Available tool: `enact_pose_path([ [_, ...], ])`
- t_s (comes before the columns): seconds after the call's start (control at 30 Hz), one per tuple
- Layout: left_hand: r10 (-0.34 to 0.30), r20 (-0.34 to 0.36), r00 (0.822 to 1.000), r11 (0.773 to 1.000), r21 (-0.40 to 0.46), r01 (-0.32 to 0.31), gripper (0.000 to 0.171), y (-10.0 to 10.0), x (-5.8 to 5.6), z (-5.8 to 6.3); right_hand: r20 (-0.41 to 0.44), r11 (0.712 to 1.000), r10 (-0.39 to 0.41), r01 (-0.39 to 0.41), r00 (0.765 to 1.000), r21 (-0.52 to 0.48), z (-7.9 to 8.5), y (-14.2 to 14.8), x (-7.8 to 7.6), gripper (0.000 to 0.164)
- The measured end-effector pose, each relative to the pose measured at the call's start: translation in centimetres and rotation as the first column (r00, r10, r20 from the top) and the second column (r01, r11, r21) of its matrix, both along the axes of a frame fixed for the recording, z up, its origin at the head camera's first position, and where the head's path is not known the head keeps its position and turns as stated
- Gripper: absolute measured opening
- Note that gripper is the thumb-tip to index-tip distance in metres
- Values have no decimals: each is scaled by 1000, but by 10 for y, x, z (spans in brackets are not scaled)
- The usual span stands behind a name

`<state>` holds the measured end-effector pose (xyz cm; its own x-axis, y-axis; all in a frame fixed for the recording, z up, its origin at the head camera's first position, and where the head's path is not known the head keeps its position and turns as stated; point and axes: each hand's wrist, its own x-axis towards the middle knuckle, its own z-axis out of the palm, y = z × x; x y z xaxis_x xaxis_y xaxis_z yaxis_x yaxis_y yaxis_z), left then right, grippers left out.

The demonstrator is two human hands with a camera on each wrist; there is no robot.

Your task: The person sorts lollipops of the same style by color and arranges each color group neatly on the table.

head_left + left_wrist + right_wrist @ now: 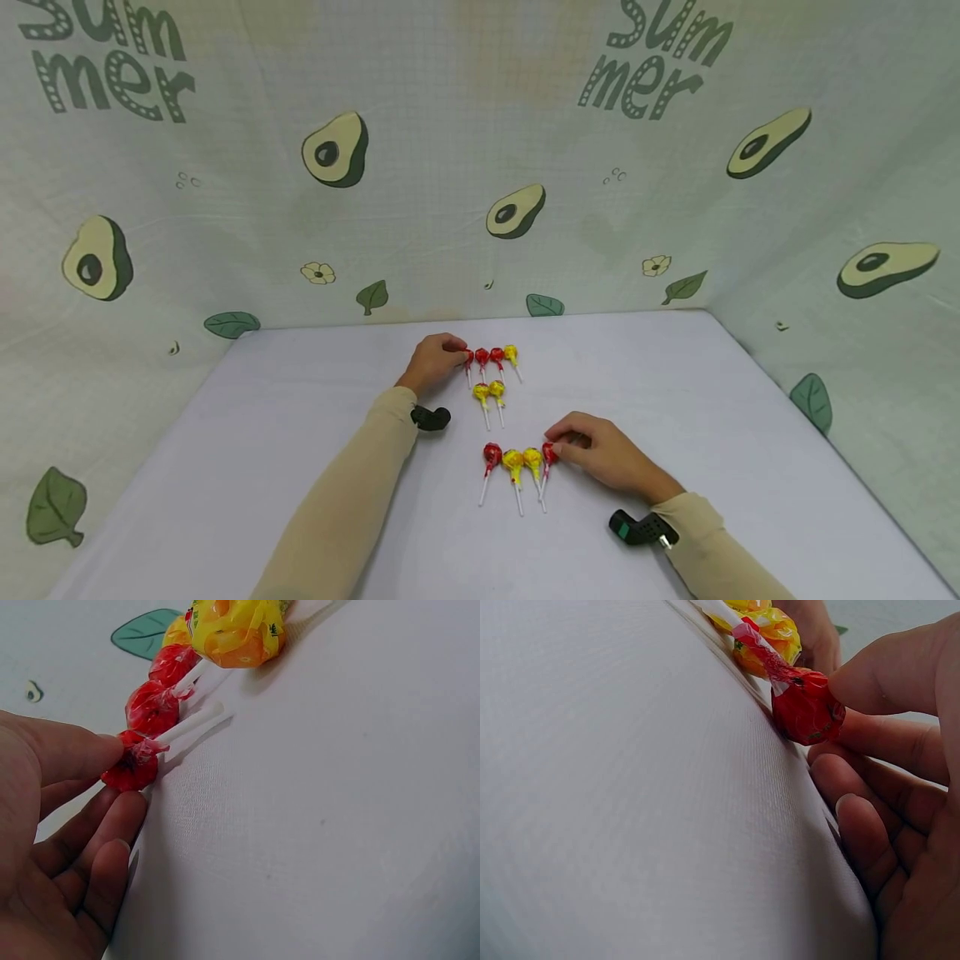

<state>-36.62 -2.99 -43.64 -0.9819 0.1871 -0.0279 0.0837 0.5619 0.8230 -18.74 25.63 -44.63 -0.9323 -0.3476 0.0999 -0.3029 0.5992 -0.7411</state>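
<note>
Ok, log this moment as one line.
left hand: pinches far row's leftmost red lollipop | right hand: pinches near row's rightmost red lollipop | middle row: two yellow lollipops

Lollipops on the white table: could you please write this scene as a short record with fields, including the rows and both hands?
Surface: white table
Far row, left to right: three red lollipops, one yellow lollipop
Middle row: two yellow lollipops
Near row, left to right: red lollipop, two yellow lollipops, red lollipop
Left hand: pinches the far row's leftmost red lollipop
Right hand: pinches the near row's rightmost red lollipop
Backdrop: pale, with printed avocados
</note>
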Motion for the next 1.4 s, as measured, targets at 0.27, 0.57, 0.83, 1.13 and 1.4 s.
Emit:
enact_pose_path([
  [0.27,-2,14,1000,1000,23,2,21,-1,0,3,-5,1000,4,-4,1000,-3,-1,1,-1,14],
  [0.57,57,-22,998,998,42,-57,19,5,-1,9,-19,1000,12,-12,1000,6,-2,3,-2,14],
  [0.83,120,-77,990,992,44,-117,17,18,-3,15,-16,1000,8,-8,1000,1,-2,3,-2,15],
  [1.13,-9,-42,999,998,56,12,21,34,-3,22,-6,1000,4,-4,1000,-9,-5,5,-3,15],
  [1.4,-92,-43,995,996,-14,91,20,51,-1,26,-27,1000,17,-18,999,-10,-6,4,-4,17],
])
